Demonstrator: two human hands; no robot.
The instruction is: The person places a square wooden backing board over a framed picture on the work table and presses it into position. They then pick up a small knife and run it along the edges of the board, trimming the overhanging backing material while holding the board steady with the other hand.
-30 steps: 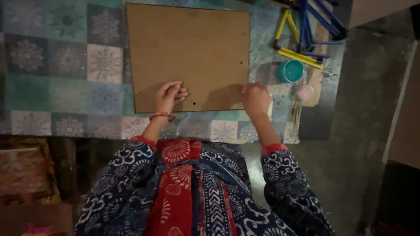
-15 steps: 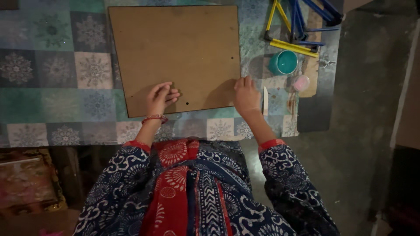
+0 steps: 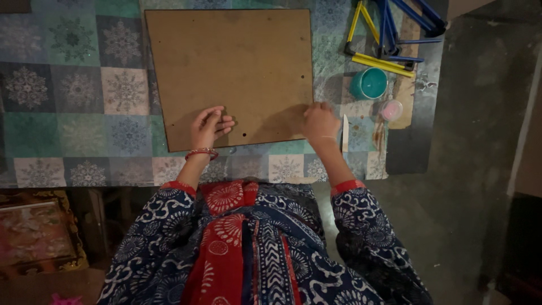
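While the brown board [image 3: 228,76] lies flat on the patterned tablecloth [image 3: 68,101] at upper centre of the frame, the left hand [image 3: 208,127] rests open-fingered on its lower edge and the right hand [image 3: 320,121], loosely curled and empty, presses its lower right corner, apparently positioning it, which calls for steady, even pressure.

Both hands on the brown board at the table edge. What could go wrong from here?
1. The brown board has its near edge close to the table edge; a push from the left hand or right hand might slide it off.
2. A thin white blade-like strip lies beside the right hand; a sideways move may catch it.
3. The teal cup sits near the board's right edge and could be knocked.
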